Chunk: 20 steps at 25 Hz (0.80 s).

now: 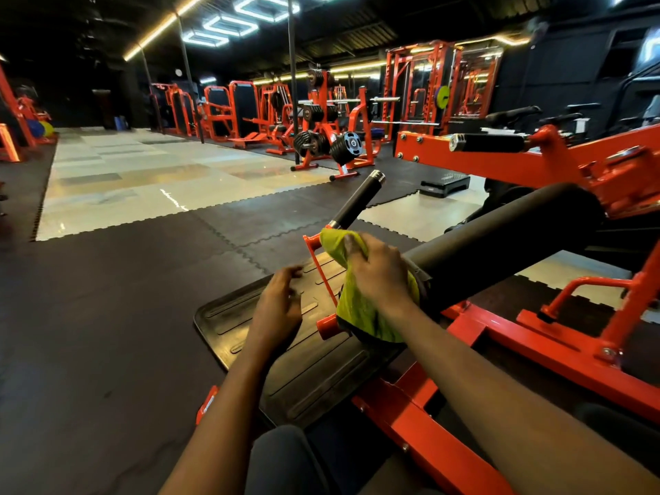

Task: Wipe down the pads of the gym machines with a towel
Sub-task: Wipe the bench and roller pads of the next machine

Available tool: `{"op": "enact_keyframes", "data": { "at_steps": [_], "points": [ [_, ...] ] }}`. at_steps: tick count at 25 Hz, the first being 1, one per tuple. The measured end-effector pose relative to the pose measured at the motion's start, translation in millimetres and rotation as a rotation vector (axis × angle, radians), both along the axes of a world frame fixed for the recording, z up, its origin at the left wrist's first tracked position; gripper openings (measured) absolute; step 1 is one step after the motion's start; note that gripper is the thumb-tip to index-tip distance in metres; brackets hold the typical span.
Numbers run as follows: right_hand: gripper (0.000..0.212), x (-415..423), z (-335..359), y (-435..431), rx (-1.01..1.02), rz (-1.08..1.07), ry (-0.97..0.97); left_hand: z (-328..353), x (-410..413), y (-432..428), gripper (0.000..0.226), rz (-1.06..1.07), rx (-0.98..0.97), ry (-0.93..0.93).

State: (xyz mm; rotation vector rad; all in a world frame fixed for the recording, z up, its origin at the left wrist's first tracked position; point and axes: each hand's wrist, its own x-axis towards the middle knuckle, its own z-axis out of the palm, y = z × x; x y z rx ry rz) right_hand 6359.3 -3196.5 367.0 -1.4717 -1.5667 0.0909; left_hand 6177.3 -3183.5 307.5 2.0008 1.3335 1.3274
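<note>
Going left to right: my left hand (280,303) hangs over the black rubber footplate (321,380). Its fingers are loosely curled and it's holding nothing. I honestly can't tell if the fingertips touch the plate or just float above it.

Next comes the one towel (360,317), a yellow-green one. It's bunched over the near end of the roller pad (507,237), right by the far right edge of the footplate. My right hand (378,276) is clamped on it, fingers dug into the cloth and pressing it onto the pad's end cap.

So that's two hands, one towel and one roller pad up close. I count two black-grip handles: one (359,199) pokes up just behind the towel, and the second (491,142) sits further back on the right.

What you can't see:
- The pad's end face is totally under the towel.
- Its far end disappears behind the orange frame (557,355).
- Some of my right fingers are buried in the folds.
- My knee (282,459) is cut off at the bottom edge.

Across the floor mats (107,298) there's a plate rack (323,137) and a row of orange machines, too far away and too jumbled to count.
</note>
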Motion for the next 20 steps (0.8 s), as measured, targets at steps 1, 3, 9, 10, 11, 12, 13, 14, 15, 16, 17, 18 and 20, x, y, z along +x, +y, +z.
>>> {"op": "enact_keyframes", "data": {
  "at_steps": [1,3,9,10,11,12,13,14,15,16,17,18,20],
  "points": [
    [0.037,6.9,15.0,-6.5,-0.043,0.121,0.157,19.1,7.2,1.0,0.053,-0.055,0.029,-0.037],
    [0.034,22.6,42.5,-22.0,-0.033,0.341,0.354,56.8,24.9,-2.3,0.064,-0.224,0.04,-0.069],
    [0.029,73.0,85.2,-48.5,-0.078,0.55,0.395,111.0,53.9,-13.9,0.044,-0.543,-0.107,0.017],
    [0.029,80.0,84.4,-46.5,-0.109,0.493,0.352,112.3,55.7,-14.5,0.042,-0.563,-0.14,0.024],
    [0.028,86.6,79.9,-42.3,-0.133,0.448,0.328,112.3,57.1,-15.0,0.041,-0.56,-0.146,0.051],
    [0.026,89.0,74.1,-39.2,-0.179,0.43,0.37,111.8,58.8,-14.6,0.037,-0.537,-0.119,0.098],
    [0.024,87.9,68.3,-40.0,-0.225,0.414,0.446,111.4,60.4,-14.7,0.029,-0.494,-0.071,0.161],
    [0.024,85.9,62.7,-41.4,-0.267,0.411,0.516,110.8,62.6,-14.3,0.023,-0.436,-0.029,0.226],
    [0.029,84.8,58.1,-41.8,-0.293,0.416,0.561,110.6,64.8,-13.8,0.019,-0.379,-0.004,0.282],
    [0.036,84.1,55.9,-41.8,-0.308,0.426,0.552,110.2,65.8,-12.9,0.015,-0.334,0.01,0.319],
    [0.044,82.8,55.1,-41.8,-0.318,0.45,0.522,110.1,66.3,-11.5,0.012,-0.301,0.028,0.333],
    [0.051,82.3,53.2,-40.1,-0.321,0.48,0.46,110.3,66.7,-10.0,0.011,-0.277,0.047,0.333],
    [0.058,82.3,45.9,-34.4,-0.3,0.467,0.33,114.3,67.0,-7.7,0.012,-0.238,0.061,0.32]
  ]
}}
